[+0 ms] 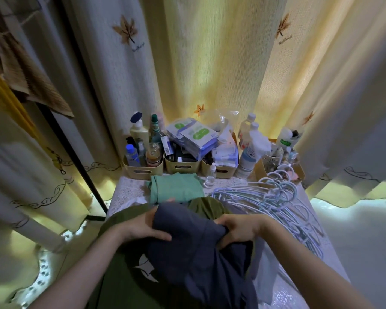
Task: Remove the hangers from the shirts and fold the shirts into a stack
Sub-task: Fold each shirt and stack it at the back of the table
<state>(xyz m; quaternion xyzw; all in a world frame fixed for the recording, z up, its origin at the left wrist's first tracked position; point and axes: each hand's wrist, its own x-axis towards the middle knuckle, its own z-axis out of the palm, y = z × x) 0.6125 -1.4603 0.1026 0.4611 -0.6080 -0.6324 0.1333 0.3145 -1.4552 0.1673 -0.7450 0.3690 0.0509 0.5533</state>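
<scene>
Shirt (pixel 194 248), navy, runs long from 12 to 6 o'clock; left hand (pixel 147 228) at 9, right hand (pixel 239 230) at 3, both clutching its top

1. The slate-blue shirt (pixel 194 246) is crumpled and lifted over the olive one.
2. The olive shirt (pixel 118 270) lies spread out, white star print up.
3. The pale green shirt (pixel 176 189) lies folded, farther back.
4. The pastel hangers (pixel 270 197) lie in a loose heap at right.

folded shirt (pixel 176 189) before bins (pixel 180 167), hangers (pixel 272 191) to its right
</scene>
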